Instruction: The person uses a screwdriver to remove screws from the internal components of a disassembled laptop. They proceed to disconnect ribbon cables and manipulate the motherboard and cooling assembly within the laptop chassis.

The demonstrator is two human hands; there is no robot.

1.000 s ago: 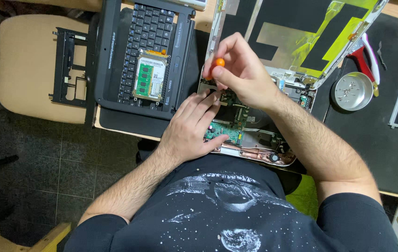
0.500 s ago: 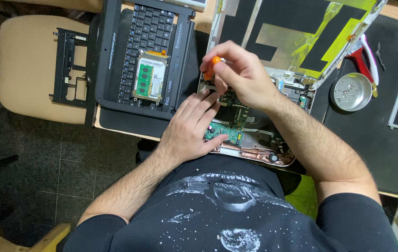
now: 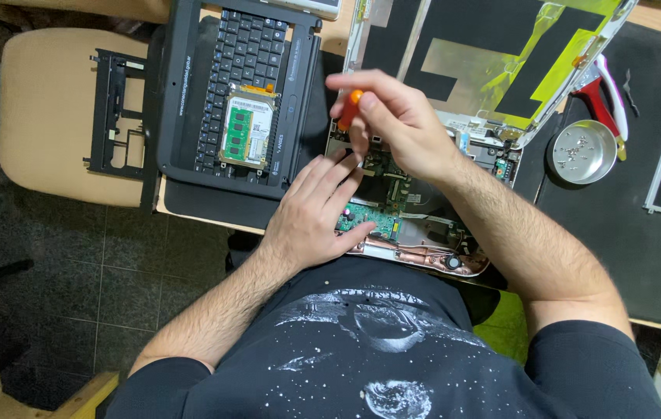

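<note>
A: How should the step in hand, the work at a screw in the opened laptop base (image 3: pixel 415 225), be done well?

B: The orange-handled screwdriver (image 3: pixel 352 109) is best kept upright over the board, with steady downward pressure, so that the tip is not allowed to slip onto the green circuit board (image 3: pixel 369 217). The base should be kept pinned (it hangs partly over the table edge (image 3: pixel 191 219), toward the lap).

A: And how is the right hand (image 3: pixel 396 124) seen?

B: It is closed around the screwdriver, fingers curled over the handle, of which only the orange end shows; the tip is hidden beneath the hand.

A: The left hand (image 3: pixel 315 213)?

B: It is laid flat and spread on the base, fingertips just beside the driver. Nothing is gripped.

A: What else is nearby?

B: A detached keyboard panel (image 3: pixel 245 70) with a green memory module (image 3: pixel 241 132) lies to the left; a round metal dish (image 3: pixel 582 151) with small screws sits to the right.
</note>
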